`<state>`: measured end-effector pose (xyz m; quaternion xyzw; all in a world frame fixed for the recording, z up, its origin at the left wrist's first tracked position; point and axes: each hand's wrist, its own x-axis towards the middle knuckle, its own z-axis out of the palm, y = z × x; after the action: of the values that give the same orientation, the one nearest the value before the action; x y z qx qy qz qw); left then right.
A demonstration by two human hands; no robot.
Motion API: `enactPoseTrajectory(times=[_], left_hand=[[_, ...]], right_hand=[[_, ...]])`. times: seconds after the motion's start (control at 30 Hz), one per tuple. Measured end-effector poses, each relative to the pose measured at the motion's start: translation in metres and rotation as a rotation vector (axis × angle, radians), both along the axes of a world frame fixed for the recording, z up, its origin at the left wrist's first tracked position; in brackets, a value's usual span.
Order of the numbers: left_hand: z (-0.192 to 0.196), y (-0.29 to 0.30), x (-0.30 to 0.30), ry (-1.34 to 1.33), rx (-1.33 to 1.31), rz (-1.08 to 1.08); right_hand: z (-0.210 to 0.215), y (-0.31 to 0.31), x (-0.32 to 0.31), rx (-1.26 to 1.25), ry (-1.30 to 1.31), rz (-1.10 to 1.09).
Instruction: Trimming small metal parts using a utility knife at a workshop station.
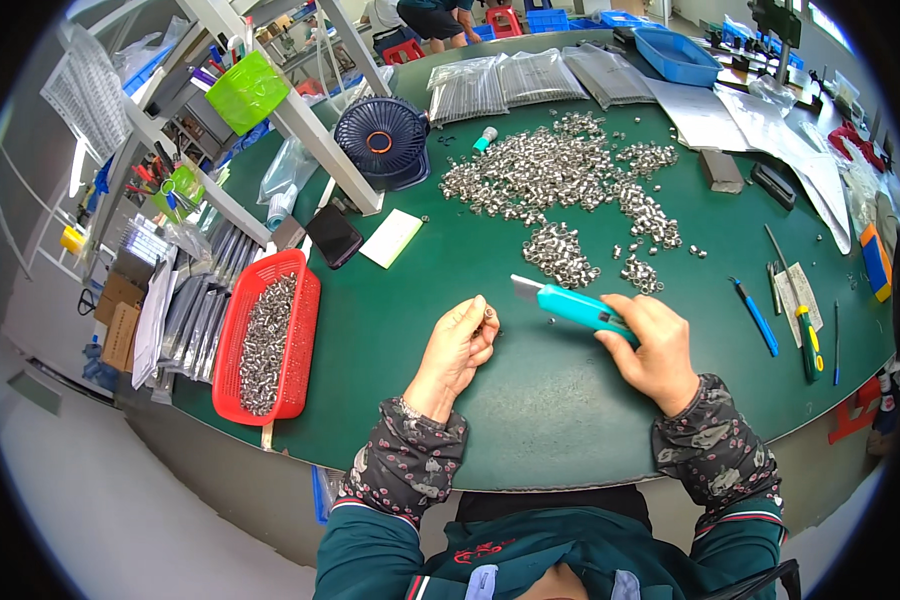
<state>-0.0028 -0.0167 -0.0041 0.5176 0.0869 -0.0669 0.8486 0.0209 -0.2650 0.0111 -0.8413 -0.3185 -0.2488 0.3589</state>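
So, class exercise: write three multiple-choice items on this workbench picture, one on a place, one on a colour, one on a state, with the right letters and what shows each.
1. Where is the red basket of small metal parts?
A. To the left of the left hand
B. To the right of the right hand
C. Beside the blue tray at the far edge

2. What colour is the utility knife?
A. Yellow
B. Teal
C. Black

3. How is the knife's blade?
A. Pushed out
B. Drawn in
C. Capped

Answers:
1 A: the basket sits at the table's left edge, left of the left hand.
2 B: the handle in the right hand is teal.
3 A: a pale blade shows at the knife's tip.
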Motion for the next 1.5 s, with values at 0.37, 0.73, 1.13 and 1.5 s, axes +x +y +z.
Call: enactPoseTrajectory(times=[0.37,0.73,1.13,1.5], left_hand=[[-0.0021,0.0073,0.0040,-0.108,-0.066,0.094],[-0.0045,0.0066,0.0031,-0.113,-0.068,0.018],[-0.0060,0.0066,0.0040,-0.117,-0.150,-0.011],[-0.0009,-0.0019,-0.0002,-0.108,0.104,-0.016]], right_hand=[[0.0043,-0.0003,-0.0069,-0.115,0.065,0.028],[0.0026,0.0011,-0.0066,-0.089,0.125,0.048],[0.0001,0.0014,-0.0054,-0.067,0.178,0.090],[-0.0028,0.0012,-0.0041,-0.080,0.287,0.153]])
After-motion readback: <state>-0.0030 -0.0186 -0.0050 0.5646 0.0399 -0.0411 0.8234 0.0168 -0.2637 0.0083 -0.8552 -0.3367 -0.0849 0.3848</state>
